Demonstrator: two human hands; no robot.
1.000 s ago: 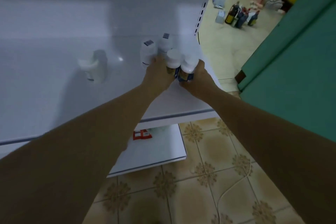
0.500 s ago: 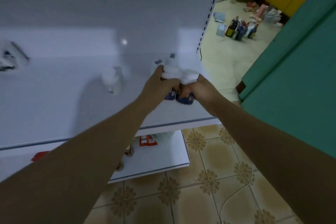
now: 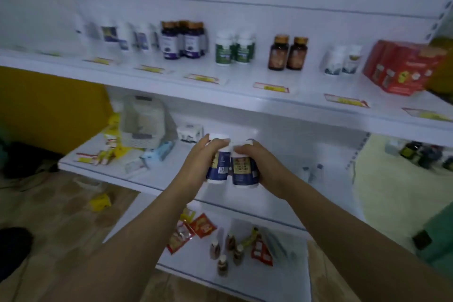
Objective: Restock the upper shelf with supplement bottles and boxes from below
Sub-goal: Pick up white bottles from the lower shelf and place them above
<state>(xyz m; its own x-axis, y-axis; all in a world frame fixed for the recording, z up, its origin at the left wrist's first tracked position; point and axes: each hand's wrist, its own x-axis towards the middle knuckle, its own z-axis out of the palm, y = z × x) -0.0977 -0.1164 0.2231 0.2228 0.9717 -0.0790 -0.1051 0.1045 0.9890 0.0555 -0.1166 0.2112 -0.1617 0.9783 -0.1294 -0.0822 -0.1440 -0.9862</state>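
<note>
My left hand [image 3: 201, 157] grips a white-capped supplement bottle with a dark blue label [image 3: 219, 167]. My right hand [image 3: 257, 162] grips a second bottle of the same kind [image 3: 244, 170]. The two bottles are pressed side by side, lifted above the middle shelf [image 3: 282, 154]. The upper shelf [image 3: 245, 95] runs across the view above them. On it stand rows of white bottles [image 3: 125, 35], purple-labelled bottles [image 3: 182, 39], green-labelled bottles [image 3: 234, 48], two brown bottles [image 3: 288, 52], two white bottles [image 3: 342, 60] and red boxes [image 3: 402, 66].
A white basket [image 3: 143, 125], small boxes [image 3: 190, 132] and packets [image 3: 107, 152] lie on the middle shelf's left part. The bottom shelf [image 3: 282, 277] holds sachets [image 3: 193, 228] and small brown bottles [image 3: 225, 252]. Bottles [image 3: 421, 152] stand on the floor at right.
Both hands have lifted the two bottles off the shelf and drawn them back. The view has swung up, so the stocked upper shelf now shows.
</note>
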